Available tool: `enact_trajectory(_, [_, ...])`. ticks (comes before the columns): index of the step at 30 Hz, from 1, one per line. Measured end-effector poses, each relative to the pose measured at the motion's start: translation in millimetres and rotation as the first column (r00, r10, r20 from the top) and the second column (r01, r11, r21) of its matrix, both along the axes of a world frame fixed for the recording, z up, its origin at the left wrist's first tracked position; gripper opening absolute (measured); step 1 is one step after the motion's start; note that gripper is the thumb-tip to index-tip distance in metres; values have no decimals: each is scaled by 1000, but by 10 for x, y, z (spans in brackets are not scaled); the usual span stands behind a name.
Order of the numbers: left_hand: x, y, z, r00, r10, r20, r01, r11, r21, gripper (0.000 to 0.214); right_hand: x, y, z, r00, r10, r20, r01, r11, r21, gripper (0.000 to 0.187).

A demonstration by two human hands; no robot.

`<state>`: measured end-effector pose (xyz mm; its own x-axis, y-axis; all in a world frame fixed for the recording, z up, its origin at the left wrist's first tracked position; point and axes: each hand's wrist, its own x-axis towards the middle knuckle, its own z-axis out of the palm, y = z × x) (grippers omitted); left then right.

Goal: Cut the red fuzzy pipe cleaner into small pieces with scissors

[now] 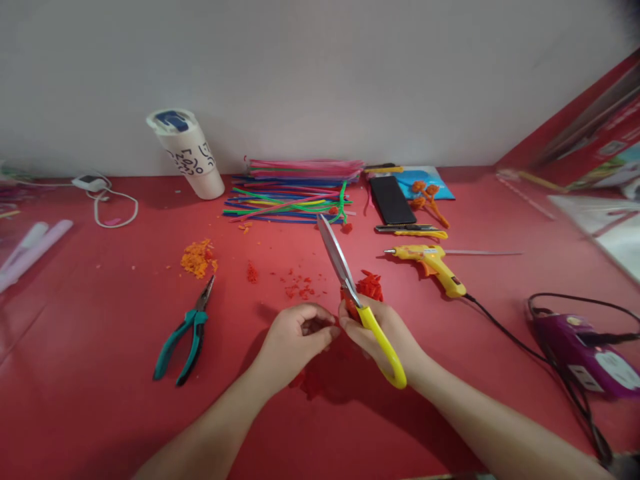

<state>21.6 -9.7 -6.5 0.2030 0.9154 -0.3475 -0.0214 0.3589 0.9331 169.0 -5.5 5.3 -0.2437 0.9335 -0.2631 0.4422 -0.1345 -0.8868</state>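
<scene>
Head view of a red table [100, 400] seen from above, with both hands meeting near the centre of the front edge.

The right hand [385, 337] is clamped around the yellow handle of a pair of scissors [341, 261]. The fingers are wrapped tight through the loop and the blades are closed, pointing up and away to the left. The left hand [295, 337] sits just beside it. Its fingers are curled in, with the thumb drawn against the fingertips; whether a small piece is pinched there cannot be told. The two hands almost touch at the fingertips.

A heap of red cuttings [371, 285] lies just behind the right hand, close to the scissor blades, and looser red scraps [300, 290] are scattered behind the left hand.

To the left, well apart from the hands, teal-handled pliers [187, 333] lie flat, with a pile of orange crumbs [197, 257] beyond them. To the right, a yellow glue gun [433, 260] lies on its side. Along the wall are a bundle of coloured pipe cleaners [290, 197], a tilted white cup [193, 157] and a black phone [391, 199].
</scene>
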Motion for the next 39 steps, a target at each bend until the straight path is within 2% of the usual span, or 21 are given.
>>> enact_trajectory(4, [-18,14,0,1000,14,17,-14,1000,-14,2,32,25,-1,999,21,33,-24,997,75,14])
enact_trajectory(7, [-66,52,4,985,138,101,-136,990,-29,6,124,64,-4,971,73,227,-124,968,220,22])
enact_trajectory(11, [-128,108,-3,904,347,249,-341,938,-66,9,217,76,-44,817,56,574,-277,911,306,27])
enact_trajectory(16, [-170,143,7,842,439,313,-439,895,-78,7,209,43,-103,653,90,752,-455,840,295,31])
enact_trajectory(20, [-194,145,27,825,475,305,-484,874,-51,5,203,33,-160,588,55,807,-513,797,319,35])
enact_trajectory(26, [-198,148,46,813,493,309,-505,862,-45,7,199,16,-242,565,49,824,-567,748,344,37])
enact_trajectory(39, [-194,155,58,811,505,295,-515,856,-52,5,191,19,-269,566,8,825,-566,732,381,32])
